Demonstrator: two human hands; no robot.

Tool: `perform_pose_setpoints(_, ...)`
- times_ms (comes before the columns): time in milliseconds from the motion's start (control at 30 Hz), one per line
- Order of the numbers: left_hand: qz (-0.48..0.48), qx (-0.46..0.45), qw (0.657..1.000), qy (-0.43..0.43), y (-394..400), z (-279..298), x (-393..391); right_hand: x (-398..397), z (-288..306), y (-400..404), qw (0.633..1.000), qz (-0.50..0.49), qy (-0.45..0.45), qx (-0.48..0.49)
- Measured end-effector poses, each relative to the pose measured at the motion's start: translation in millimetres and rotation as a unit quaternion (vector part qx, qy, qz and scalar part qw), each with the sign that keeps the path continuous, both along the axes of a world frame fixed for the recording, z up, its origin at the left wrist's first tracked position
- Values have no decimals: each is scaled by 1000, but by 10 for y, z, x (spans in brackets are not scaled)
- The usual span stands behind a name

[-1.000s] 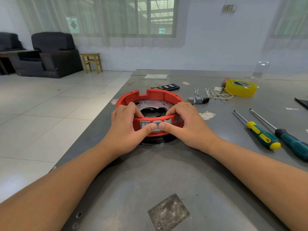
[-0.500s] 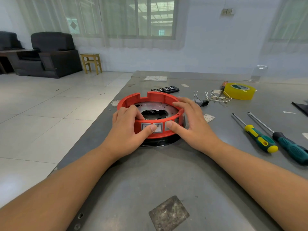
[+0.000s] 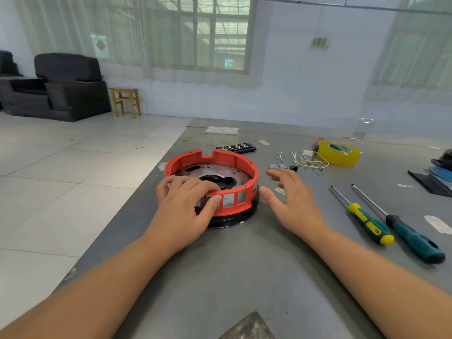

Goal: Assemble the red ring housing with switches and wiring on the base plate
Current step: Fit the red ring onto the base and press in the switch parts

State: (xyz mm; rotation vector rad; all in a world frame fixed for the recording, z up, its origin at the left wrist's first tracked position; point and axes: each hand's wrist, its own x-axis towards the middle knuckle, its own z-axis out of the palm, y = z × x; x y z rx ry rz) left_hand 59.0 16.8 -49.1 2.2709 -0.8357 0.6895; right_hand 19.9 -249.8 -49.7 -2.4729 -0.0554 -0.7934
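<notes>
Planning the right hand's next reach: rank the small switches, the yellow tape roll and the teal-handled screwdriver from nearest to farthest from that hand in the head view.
1. small switches: just beyond the right hand, by its fingers.
2. teal-handled screwdriver: off to the hand's right, on the table.
3. yellow tape roll: farther back and to the right.

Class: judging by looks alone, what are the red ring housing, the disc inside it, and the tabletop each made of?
Red ring housing: probably moulded plastic, matte, uniform colour, with crisp notches.
Disc: seemingly bare metal, dull sheen, drilled holes.
Tabletop: grey, smooth, faintly reflective with scuffs; maybe sheet metal, but uncertain.
</notes>
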Motion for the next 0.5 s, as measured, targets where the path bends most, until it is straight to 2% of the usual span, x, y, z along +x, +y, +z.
perform_pose_setpoints(233, 13, 10, 1000, -4, -92, -40, 93, 557, 0, -441, 968, -158, 54, -187)
perform_pose_setpoints(500, 5, -10, 999, -37, -97, -111, 161, 1104, 28, -633, 939, -237, 62, -241)
